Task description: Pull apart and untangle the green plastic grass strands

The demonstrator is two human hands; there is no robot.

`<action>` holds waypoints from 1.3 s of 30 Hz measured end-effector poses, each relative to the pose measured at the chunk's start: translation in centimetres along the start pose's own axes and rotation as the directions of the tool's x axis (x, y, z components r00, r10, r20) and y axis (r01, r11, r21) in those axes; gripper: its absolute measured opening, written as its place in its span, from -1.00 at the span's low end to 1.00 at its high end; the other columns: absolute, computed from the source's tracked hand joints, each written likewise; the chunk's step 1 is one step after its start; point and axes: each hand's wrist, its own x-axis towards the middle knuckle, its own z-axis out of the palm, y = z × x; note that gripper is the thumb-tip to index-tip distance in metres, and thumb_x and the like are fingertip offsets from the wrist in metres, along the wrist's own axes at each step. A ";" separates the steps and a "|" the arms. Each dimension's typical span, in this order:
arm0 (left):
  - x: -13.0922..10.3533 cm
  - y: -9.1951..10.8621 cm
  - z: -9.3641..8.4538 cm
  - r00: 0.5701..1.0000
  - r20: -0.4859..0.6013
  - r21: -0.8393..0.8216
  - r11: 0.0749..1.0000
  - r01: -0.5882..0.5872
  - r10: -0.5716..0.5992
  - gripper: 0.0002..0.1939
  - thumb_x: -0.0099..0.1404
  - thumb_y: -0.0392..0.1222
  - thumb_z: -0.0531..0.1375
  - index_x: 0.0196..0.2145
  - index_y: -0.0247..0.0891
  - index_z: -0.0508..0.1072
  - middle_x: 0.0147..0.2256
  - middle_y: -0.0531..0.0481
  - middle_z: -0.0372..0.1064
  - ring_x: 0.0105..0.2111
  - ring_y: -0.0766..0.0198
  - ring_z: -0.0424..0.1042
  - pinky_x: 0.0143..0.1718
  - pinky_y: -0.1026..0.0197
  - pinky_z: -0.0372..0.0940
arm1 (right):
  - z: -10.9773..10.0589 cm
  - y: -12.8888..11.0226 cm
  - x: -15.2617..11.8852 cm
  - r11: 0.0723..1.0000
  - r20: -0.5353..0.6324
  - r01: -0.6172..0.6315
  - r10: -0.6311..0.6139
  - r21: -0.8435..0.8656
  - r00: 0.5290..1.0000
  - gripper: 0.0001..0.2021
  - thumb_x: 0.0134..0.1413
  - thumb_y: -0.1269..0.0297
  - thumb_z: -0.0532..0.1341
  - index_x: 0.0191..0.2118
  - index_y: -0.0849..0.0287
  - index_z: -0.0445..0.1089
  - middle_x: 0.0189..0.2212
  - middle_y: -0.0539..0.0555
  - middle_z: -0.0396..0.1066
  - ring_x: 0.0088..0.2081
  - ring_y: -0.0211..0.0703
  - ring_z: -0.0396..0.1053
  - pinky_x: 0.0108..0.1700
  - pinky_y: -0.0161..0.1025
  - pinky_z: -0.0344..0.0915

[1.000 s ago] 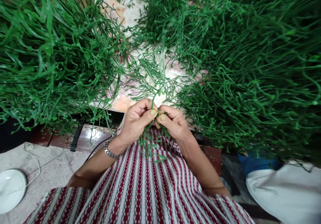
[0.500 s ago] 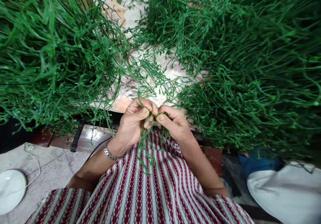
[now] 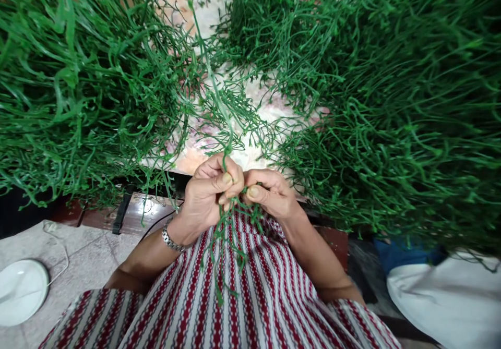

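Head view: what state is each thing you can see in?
Long green stem: held, far end free
Green strands: dangling
Left hand: pinched closed on long green stem
Right hand: pinched closed on green strands
Left green heap: tangled
Right green heap: tangled
Floral covering: spread, partly covered
Metal wristband: worn
Striped garment: worn
Round white object: resting

From where I stand, the light falls brightest on the flowered cloth (image 3: 245, 157) and glares off the glossy brown surface (image 3: 146, 213), while the green heap on the right (image 3: 422, 93) sinks into shadow, softly stretched toward the edge, and the raised stem (image 3: 212, 77) looks slightly blurred.
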 end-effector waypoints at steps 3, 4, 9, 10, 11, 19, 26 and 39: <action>-0.4 -0.1 0.3 0.999 0.008 -0.008 0.999 -0.052 0.052 -0.87 0.08 -0.20 0.22 -0.53 -0.27 0.34 -0.71 0.16 0.11 -0.76 0.51 -0.03 -0.76 0.43 -0.02 | 0.8 0.7 -0.2 0.989 -0.052 0.021 -0.014 0.146 0.999 -0.79 0.07 0.25 0.16 -0.51 0.25 0.26 -0.64 -0.07 0.18 -0.62 -0.40 0.10 -0.56 -0.39 0.02; -0.5 -0.1 0.3 0.998 0.009 -0.009 0.998 -0.067 0.068 -0.88 0.08 -0.21 0.22 -0.53 -0.26 0.34 -0.71 0.15 0.11 -0.75 0.51 -0.03 -0.76 0.43 -0.03 | 1.0 0.8 -0.3 0.983 -0.070 0.029 -0.017 0.182 0.997 -0.79 0.06 0.24 0.16 -0.50 0.25 0.26 -0.64 -0.06 0.20 -0.62 -0.39 0.12 -0.56 -0.39 0.03; -0.8 -0.2 0.7 0.992 0.026 -0.018 0.992 -0.122 0.123 -0.89 0.06 -0.21 0.23 -0.54 -0.26 0.38 -0.71 0.13 0.12 -0.74 0.48 0.00 -0.76 0.42 -0.09 | 2.0 0.8 -0.3 0.960 -0.130 0.085 -0.051 0.267 0.990 -0.78 0.04 0.22 0.17 -0.51 0.23 0.25 -0.65 -0.05 0.23 -0.60 -0.37 0.17 -0.55 -0.39 0.08; -0.9 -0.2 0.8 0.992 0.027 -0.015 0.993 -0.120 0.120 -0.89 0.06 -0.21 0.24 -0.54 -0.26 0.38 -0.72 0.13 0.12 -0.73 0.48 0.01 -0.76 0.42 -0.09 | 2.1 0.8 -0.3 0.957 -0.138 0.087 -0.050 0.277 0.989 -0.77 0.03 0.21 0.18 -0.52 0.23 0.25 -0.66 -0.05 0.22 -0.60 -0.37 0.17 -0.55 -0.39 0.08; -0.9 -0.2 0.8 0.993 0.025 -0.010 0.993 -0.116 0.117 -0.89 0.05 -0.20 0.24 -0.55 -0.25 0.38 -0.72 0.12 0.12 -0.73 0.47 0.01 -0.75 0.42 -0.09 | 2.2 0.8 -0.3 0.954 -0.145 0.083 -0.042 0.290 0.989 -0.77 0.01 0.20 0.19 -0.53 0.23 0.24 -0.66 -0.06 0.21 -0.61 -0.37 0.16 -0.56 -0.39 0.08; -0.1 0.9 0.6 0.979 -0.035 -0.020 0.979 -0.201 0.200 -0.82 0.01 -0.22 0.28 -0.60 -0.24 0.32 -0.74 0.18 0.00 -0.74 0.51 -0.04 -0.72 0.41 0.00 | 2.3 0.2 -0.3 0.924 -0.202 0.234 -0.178 0.302 0.963 -0.66 0.02 0.08 0.13 -0.62 0.14 0.09 -0.77 -0.10 0.11 -0.68 -0.35 0.08 -0.55 -0.30 0.11; 1.3 1.1 0.6 0.972 -0.005 0.119 0.965 -0.233 0.235 -0.95 0.13 -0.25 0.20 -0.46 -0.24 0.36 -0.60 0.10 0.24 -0.67 0.46 0.15 -0.65 0.37 0.11 | -0.2 -2.2 -1.2 0.985 -0.366 0.163 -0.173 -0.058 0.915 -0.83 0.13 0.22 0.09 -0.42 0.16 0.26 -0.56 0.01 0.30 -0.52 -0.28 0.27 -0.45 -0.26 0.20; 2.0 -0.6 0.5 0.951 -0.128 0.317 0.920 -0.230 0.281 -0.93 0.08 -0.27 0.26 -0.50 -0.27 0.42 -0.48 0.08 0.25 -0.46 0.44 0.22 -0.40 0.39 0.17 | 1.7 -2.3 0.3 0.594 -0.353 -0.272 -0.022 -0.757 0.935 -0.64 -0.08 0.03 0.25 -0.50 0.17 0.12 -0.61 -0.10 0.07 -0.54 -0.36 -0.01 -0.48 -0.33 -0.04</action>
